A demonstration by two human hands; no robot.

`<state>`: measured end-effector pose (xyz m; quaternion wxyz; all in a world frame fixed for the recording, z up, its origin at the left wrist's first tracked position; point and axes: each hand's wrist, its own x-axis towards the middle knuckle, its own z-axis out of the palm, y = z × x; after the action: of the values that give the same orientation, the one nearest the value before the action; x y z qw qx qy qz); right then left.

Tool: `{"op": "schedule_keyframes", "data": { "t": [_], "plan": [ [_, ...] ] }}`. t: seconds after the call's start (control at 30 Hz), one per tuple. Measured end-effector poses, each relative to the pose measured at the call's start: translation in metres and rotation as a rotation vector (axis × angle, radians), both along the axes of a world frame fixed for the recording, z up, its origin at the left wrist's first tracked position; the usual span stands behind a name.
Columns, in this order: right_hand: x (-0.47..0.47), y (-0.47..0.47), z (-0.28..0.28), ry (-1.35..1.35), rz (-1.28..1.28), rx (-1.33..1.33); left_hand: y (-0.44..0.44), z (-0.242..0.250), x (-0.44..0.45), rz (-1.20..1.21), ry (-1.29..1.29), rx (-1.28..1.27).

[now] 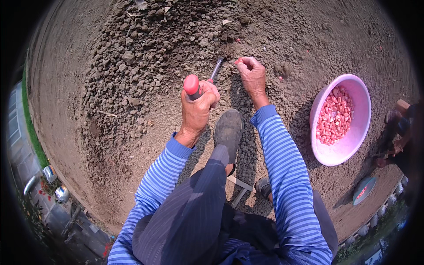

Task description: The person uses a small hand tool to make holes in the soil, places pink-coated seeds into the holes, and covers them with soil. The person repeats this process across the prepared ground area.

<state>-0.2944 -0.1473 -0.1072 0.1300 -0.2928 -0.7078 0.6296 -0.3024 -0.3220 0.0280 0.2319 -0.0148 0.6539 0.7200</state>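
My left hand (pixel 196 109) is wrapped around the red and black handle (pixel 192 84) of a small hand digging tool. Its metal shaft (pixel 216 70) points away from me, and the tip meets the crumbly soil (pixel 139 63). To the right of that tip, my right hand (pixel 253 73) pinches a pink-coated seed (pixel 238 61) between thumb and fingertips, just above the ground. Several more such seeds (pixel 334 116) fill the bottom of a pink plastic basin (pixel 361 132) on my right. A loose pink seed (pixel 280 78) lies on the soil near my right wrist.
My shoe (pixel 229 127) is planted on the soil between my hands. Another person (pixel 402 132) crouches at the far right, near a second basin (pixel 364 191) that also holds pink pieces. Paving (pixel 20 122) and red flowers (pixel 44 192) border the plot on the left.
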Motion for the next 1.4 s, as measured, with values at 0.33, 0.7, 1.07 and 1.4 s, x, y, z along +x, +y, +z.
{"op": "schedule_keyframes", "data": {
  "t": [0.33, 0.7, 1.07, 1.4],
  "plan": [
    [-0.004, 0.003, -0.013, 0.033, 0.049, -0.042, -0.003, 0.007, -0.013, -0.007, -0.053, -0.007],
    [-0.006, 0.004, 0.008, 0.073, -0.01, -0.444, -0.009, 0.004, -0.018, -0.063, 0.016, -0.007],
    [-0.019, 0.001, 0.006, -0.133, 0.243, 0.539, -0.01, 0.005, -0.027, -0.024, -0.02, 0.015],
    [-0.039, -0.016, -0.011, -0.223, 0.415, 0.955, -0.011, 0.007, -0.032, 0.035, -0.066, 0.062]
  ]
}}
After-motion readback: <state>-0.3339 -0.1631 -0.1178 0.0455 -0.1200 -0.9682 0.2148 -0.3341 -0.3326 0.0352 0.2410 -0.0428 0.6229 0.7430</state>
